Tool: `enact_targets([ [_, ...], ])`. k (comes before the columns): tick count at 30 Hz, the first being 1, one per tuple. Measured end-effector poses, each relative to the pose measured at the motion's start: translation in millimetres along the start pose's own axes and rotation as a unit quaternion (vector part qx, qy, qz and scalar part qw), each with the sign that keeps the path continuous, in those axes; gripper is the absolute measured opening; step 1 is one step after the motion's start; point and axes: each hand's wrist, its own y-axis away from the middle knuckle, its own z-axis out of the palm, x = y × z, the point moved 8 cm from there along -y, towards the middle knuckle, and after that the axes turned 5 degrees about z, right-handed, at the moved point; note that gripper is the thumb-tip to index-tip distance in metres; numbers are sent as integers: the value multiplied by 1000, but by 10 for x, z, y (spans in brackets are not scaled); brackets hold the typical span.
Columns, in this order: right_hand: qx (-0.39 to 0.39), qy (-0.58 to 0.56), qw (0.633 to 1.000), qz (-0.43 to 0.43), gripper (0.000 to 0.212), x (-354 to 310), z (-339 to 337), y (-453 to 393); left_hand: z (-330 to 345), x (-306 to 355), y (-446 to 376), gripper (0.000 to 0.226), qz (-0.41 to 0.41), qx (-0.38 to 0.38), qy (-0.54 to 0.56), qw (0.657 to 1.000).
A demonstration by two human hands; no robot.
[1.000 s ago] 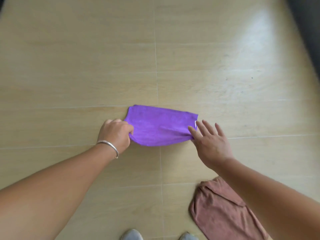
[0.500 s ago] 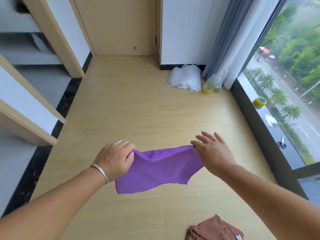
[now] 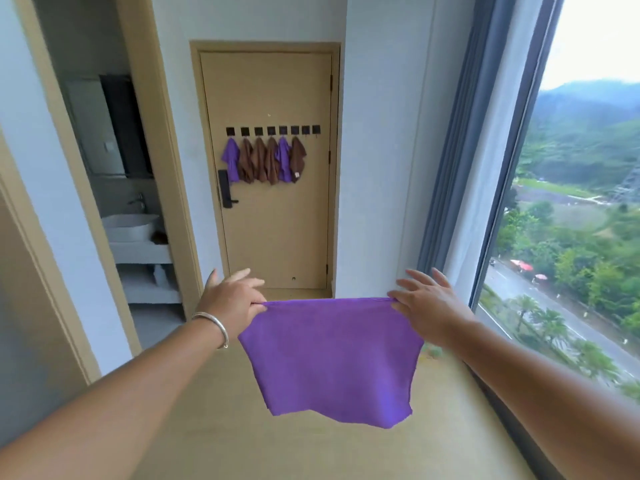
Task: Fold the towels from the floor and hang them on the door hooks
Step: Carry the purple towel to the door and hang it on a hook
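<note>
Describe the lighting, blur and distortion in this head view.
Head view: daylight floods in from the window, whose sky is blown out; wide-angle bending curves the door frame and walls; forearms at the edges are soft, while the purple towel is fairly sharp.

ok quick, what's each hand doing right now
Left hand: pinching the top left corner of the purple towel.
Right hand: pinching the top right corner, other fingers spread.

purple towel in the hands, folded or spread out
Folded, it seems: the purple towel hangs from both hands by a thick, layered top edge. How many folds, cannot tell.
</note>
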Motion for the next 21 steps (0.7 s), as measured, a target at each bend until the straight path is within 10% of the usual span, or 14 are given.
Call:
enact_targets([
  [21, 121, 21, 991, -49, 36, -490, -1390, -1035, -1540, -966, -500, 21, -12, 186, -46, 981],
])
